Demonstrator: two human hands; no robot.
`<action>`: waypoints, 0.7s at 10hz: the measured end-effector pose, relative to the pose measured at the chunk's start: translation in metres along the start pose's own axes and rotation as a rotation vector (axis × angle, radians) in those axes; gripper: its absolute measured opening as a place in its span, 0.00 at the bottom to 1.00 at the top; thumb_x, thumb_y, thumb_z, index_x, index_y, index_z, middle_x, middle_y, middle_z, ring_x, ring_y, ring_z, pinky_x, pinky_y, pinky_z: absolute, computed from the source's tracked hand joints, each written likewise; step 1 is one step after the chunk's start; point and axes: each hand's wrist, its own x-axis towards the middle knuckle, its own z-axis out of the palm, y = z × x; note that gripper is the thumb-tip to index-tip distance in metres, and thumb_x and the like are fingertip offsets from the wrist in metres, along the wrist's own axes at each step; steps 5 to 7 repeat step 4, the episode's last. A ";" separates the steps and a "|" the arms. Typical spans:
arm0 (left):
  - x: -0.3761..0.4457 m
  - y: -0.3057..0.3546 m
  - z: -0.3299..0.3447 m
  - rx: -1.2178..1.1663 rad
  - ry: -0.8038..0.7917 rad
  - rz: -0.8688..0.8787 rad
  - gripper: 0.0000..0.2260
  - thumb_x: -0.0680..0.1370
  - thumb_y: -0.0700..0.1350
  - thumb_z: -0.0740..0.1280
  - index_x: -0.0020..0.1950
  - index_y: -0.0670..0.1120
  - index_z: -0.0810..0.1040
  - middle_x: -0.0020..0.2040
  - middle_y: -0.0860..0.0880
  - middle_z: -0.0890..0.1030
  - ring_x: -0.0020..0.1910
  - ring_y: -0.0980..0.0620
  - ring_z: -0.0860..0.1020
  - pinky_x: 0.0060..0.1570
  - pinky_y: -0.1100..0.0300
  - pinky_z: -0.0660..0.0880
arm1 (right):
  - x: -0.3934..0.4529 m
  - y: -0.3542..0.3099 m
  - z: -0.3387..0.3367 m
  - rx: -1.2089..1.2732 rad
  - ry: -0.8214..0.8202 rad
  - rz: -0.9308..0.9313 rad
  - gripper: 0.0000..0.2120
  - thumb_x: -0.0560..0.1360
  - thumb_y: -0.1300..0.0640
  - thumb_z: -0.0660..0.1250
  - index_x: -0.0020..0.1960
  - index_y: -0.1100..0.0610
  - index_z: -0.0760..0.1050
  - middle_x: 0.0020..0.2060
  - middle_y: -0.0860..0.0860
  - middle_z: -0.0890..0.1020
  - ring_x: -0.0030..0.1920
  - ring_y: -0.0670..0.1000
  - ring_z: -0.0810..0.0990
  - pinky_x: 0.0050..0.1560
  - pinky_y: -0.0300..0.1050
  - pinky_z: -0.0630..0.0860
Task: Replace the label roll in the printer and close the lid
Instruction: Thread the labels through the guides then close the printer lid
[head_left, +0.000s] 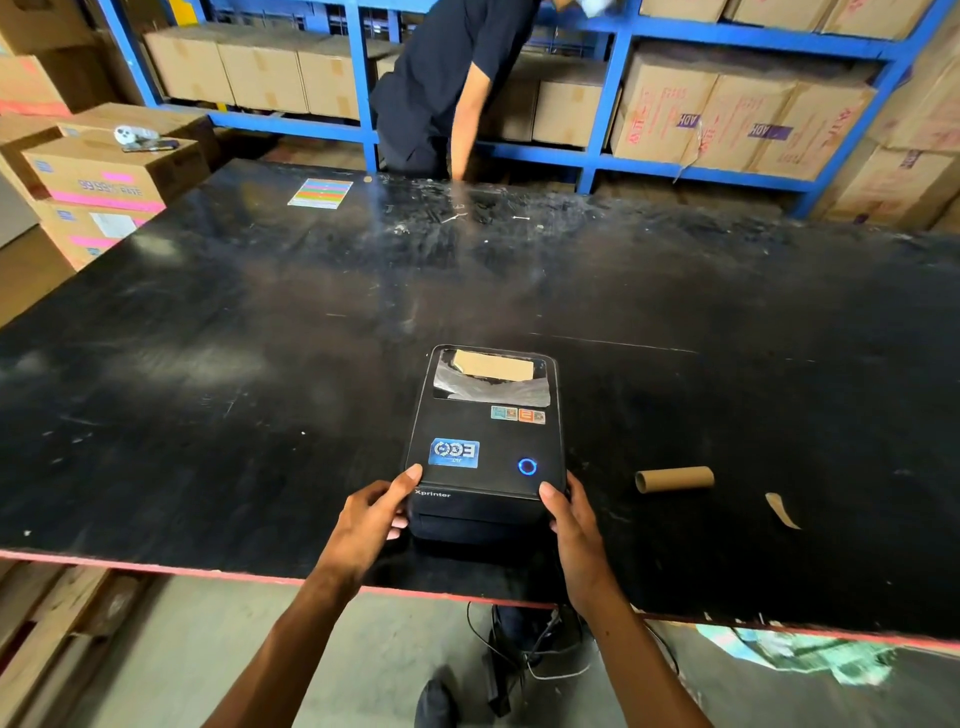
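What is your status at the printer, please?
Left hand and right hand grip printer front corners. Lid down. Empty cardboard core lies right, clear.

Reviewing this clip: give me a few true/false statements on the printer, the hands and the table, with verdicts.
1. Both hands grip the printer at its front corners. True: left hand, right hand.
2. The printer lid is raised. False: it lies shut.
3. An empty cardboard core lies on the table to the printer's right. True.
4. The printer's round button is dark. False: its ring glows blue.
5. The core touches the printer. False: bare table separates them.
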 end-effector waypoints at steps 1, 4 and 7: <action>0.000 0.001 0.000 -0.001 0.017 -0.003 0.29 0.62 0.70 0.63 0.46 0.46 0.81 0.44 0.46 0.84 0.45 0.47 0.81 0.44 0.57 0.77 | 0.002 0.000 0.000 0.011 0.020 0.011 0.30 0.68 0.46 0.68 0.68 0.52 0.68 0.62 0.52 0.78 0.62 0.50 0.77 0.67 0.51 0.71; 0.000 -0.009 -0.006 0.022 0.018 -0.019 0.24 0.69 0.67 0.64 0.45 0.46 0.82 0.41 0.47 0.84 0.43 0.48 0.81 0.44 0.55 0.78 | -0.001 -0.007 0.001 -0.065 0.087 -0.026 0.21 0.76 0.56 0.65 0.68 0.53 0.69 0.62 0.53 0.78 0.60 0.50 0.77 0.63 0.47 0.73; 0.000 -0.009 -0.006 0.022 0.018 -0.019 0.24 0.69 0.67 0.64 0.45 0.46 0.82 0.41 0.47 0.84 0.43 0.48 0.81 0.44 0.55 0.78 | -0.001 -0.007 0.001 -0.065 0.087 -0.026 0.21 0.76 0.56 0.65 0.68 0.53 0.69 0.62 0.53 0.78 0.60 0.50 0.77 0.63 0.47 0.73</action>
